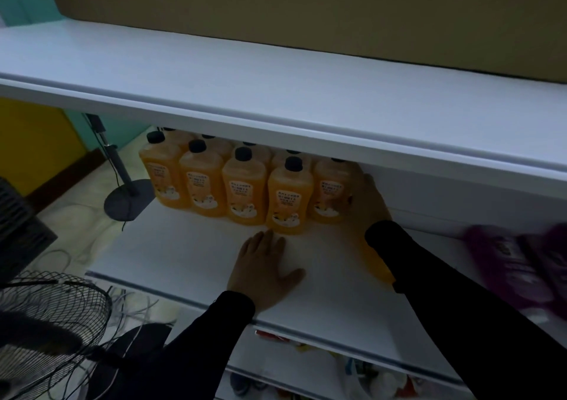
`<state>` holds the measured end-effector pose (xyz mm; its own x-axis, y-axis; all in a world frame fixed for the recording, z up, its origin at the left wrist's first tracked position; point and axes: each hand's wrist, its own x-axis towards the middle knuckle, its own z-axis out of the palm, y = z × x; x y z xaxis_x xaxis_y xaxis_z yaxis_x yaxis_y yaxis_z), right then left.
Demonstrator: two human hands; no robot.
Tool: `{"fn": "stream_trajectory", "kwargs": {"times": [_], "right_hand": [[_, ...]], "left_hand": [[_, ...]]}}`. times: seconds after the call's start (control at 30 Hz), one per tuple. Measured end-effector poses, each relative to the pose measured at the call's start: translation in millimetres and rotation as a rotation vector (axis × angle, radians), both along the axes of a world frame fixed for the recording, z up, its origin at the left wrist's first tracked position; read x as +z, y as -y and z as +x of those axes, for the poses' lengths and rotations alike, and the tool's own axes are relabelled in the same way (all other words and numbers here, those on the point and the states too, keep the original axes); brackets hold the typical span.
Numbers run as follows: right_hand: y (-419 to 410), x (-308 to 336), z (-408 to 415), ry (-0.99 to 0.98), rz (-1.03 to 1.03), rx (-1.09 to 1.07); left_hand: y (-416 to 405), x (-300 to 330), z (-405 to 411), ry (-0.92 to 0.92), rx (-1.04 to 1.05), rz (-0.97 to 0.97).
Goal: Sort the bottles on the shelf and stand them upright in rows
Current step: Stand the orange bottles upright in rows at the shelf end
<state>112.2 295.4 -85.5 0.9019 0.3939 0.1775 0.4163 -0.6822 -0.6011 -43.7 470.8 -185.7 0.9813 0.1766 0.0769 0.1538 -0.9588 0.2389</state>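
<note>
A big, flat-sided cardboard box (306, 10) sits on the smooth white top board (214, 71). Below it runs the matte white shelf (184, 246), its front edge rounded. On the floor to the left stands a fan with a round wire-mesh guard (52, 307), and behind it a grey pole on a flat disc base (129, 197). At the back of the shelf the orange bottles (245, 191) stand upright in rows, shoulder to shoulder: translucent, flat-fronted plastic with rounded shoulders, black screw caps and pale printed labels. At the right edge lie blurred purple bottles (515, 264), glossy, with dark label bands. Both arms wear black sleeves. The left hand (264, 274) rests palm-down on the bare shelf, fingers (260, 243) straight and slightly spread, the tips just short of the front bottle. The right hand (368, 203) lies against the side of the rightmost orange bottle, fingers straight and together, flat against the plastic. Under the right forearm a further orange shape (379, 261) shows, mostly hidden.
</note>
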Motion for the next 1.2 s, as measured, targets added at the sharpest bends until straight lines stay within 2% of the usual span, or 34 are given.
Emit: {"fn": "stream_trajectory", "kwargs": {"times": [0.33,0.4,0.5,0.6,0.7,0.87,0.97,1.03,1.13,1.2], "right_hand": [[10,-7,-7,-0.084,0.112,-0.058],[27,-14,-14,-0.052,0.108,-0.099],[57,-33,-28,-0.005,0.006,-0.223],[79,-56,-40,-0.159,-0.271,-0.273],[88,-64,-56,-0.256,-0.269,-0.323],[94,-57,-72,-0.220,-0.158,-0.265],[100,-35,-74,-0.233,-0.321,-0.121],[102,-14,-78,-0.148,-0.331,-0.081],[99,23,-89,-0.059,-0.135,-0.069],[90,40,-93,-0.036,-0.072,-0.037]], "left_hand": [[0,1,0,-0.010,0.001,-0.024],[-1,1,0,-0.013,0.001,-0.029],[0,2,-1,-0.008,-0.003,-0.024],[0,5,-3,0.015,-0.036,-0.035],[4,9,-4,0.053,-0.116,-0.061],[16,23,-1,0.053,-0.218,-0.187],[35,37,14,0.022,-0.328,-0.207],[50,45,23,0.038,-0.395,-0.208],[72,54,29,0.088,-0.437,-0.227],[82,57,33,0.113,-0.411,-0.308]]}}
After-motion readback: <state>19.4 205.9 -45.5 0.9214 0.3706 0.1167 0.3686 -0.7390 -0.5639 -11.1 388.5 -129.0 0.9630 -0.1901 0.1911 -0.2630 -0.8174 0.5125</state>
